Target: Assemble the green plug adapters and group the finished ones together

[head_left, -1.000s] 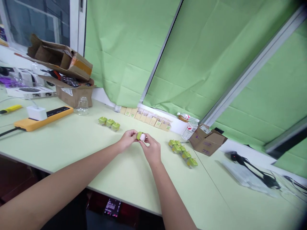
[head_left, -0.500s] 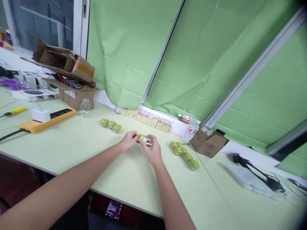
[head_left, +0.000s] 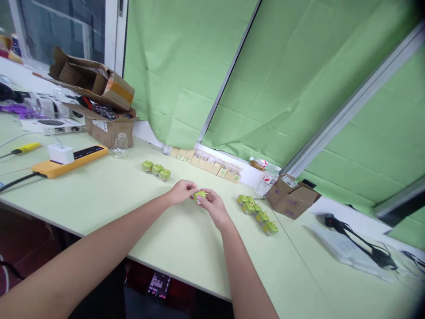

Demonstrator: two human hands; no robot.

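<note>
Both hands meet over the middle of the pale green table (head_left: 99,195). My left hand (head_left: 182,191) and my right hand (head_left: 212,206) pinch one small green piece (head_left: 199,194) between their fingertips, just above the tabletop. Three similar green pieces (head_left: 156,169) sit in a row to the left and behind. A cluster of several more green pieces (head_left: 257,212) lies to the right of my right hand.
A row of small tan boxes (head_left: 206,163) lines the back wall under the green curtain. An open cardboard box (head_left: 292,196) and a plastic bottle (head_left: 268,178) stand at the right. An orange power strip (head_left: 71,160), a clear jar (head_left: 121,146) and stacked cartons (head_left: 96,102) occupy the left. Black cables (head_left: 361,241) lie far right.
The white face of the piece seen one second ago has turned out of sight. Both hands have sunk slightly toward the table with it.
</note>
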